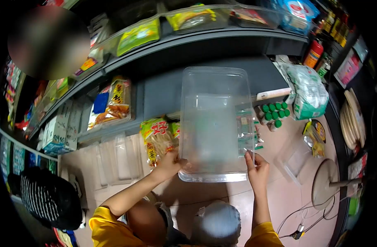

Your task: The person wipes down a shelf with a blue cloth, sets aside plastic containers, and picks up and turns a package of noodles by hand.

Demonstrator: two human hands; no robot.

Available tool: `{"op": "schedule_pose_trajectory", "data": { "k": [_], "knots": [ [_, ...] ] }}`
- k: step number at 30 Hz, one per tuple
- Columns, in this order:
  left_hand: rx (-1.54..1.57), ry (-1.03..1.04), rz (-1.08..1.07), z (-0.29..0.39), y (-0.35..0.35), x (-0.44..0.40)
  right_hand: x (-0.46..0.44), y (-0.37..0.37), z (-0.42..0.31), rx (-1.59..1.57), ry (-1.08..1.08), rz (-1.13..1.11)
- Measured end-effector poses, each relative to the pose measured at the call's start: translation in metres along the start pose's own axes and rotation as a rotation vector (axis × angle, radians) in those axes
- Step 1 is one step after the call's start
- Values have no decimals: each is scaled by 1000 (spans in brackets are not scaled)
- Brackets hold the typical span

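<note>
A clear plastic bin [215,123] is held up in front of the shelf, its long side running away from me. My left hand [168,165] grips its near left corner, and my right hand [257,168] pinches the near right edge. Through its see-through walls the grey shelf and some small packets show. Just left of the bin, a yellow-green packet of noodles [158,138] lies on the floor. Several green-capped bottles [275,112] stand in a group to its right.
More clear bins [121,158] rest on the floor at left; another [294,164] lies at right. A black striped bag [44,199] is at lower left. A round stand base [324,184] and cables [297,234] are at right. Packets fill the upper shelf [205,36].
</note>
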State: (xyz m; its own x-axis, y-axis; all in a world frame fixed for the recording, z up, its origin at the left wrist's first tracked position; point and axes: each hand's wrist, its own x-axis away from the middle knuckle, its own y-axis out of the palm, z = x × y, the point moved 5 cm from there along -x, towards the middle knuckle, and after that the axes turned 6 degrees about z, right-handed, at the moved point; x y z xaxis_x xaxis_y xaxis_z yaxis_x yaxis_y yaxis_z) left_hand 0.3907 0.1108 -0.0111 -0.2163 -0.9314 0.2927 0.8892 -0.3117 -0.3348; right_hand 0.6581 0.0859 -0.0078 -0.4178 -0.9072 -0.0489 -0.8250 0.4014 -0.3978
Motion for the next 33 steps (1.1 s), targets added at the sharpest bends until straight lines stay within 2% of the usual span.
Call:
{"op": "schedule_pose_trajectory", "data": {
  "k": [2, 4, 5, 9, 12, 14, 15, 20, 22, 24, 26, 27, 28, 30, 33],
  "knots": [
    [23, 1, -22, -3, -14, 9, -1, 19, -9, -32, -22, -28],
    [-73, -155, 27, 10, -32, 21, -2, 36, -23, 15, -86, -72],
    [33, -47, 28, -12, -39, 18, -2, 45, -27, -19, -177, -29],
    [94, -149, 54, -18, -57, 24, 2, 68, -26, 25, -151, -60],
    [18, -89, 19, -41, -62, 16, 7, 73, -27, 27, -166, -20],
    [180, -49, 86, -47, -60, 10, 13, 68, -36, 56, -191, 50],
    [207, 85, 55, -38, -57, 3, 14, 66, -33, 82, -180, 70],
    [364, 82, -122, -46, -32, -20, 19, 46, -32, 143, -39, 67],
    [336, 126, -182, -43, -19, -26, 21, 36, -12, 61, -6, 45],
    [406, 30, -274, -37, -6, -26, 25, 24, 4, -116, 158, 43],
    [48, -15, -438, -36, 12, -24, 32, 3, 18, -14, 180, 38],
    [107, 88, -411, -41, 25, -26, 37, -6, 30, 9, 279, 37],
    [-79, 67, -463, -58, 38, -29, 45, -14, 43, 29, 379, 37],
    [-46, 100, -559, -71, 68, -30, 69, -30, 66, 78, 408, 58],
    [-78, 159, -669, -79, 110, -25, 110, -51, 93, 9, 496, 224]
  ]
}}
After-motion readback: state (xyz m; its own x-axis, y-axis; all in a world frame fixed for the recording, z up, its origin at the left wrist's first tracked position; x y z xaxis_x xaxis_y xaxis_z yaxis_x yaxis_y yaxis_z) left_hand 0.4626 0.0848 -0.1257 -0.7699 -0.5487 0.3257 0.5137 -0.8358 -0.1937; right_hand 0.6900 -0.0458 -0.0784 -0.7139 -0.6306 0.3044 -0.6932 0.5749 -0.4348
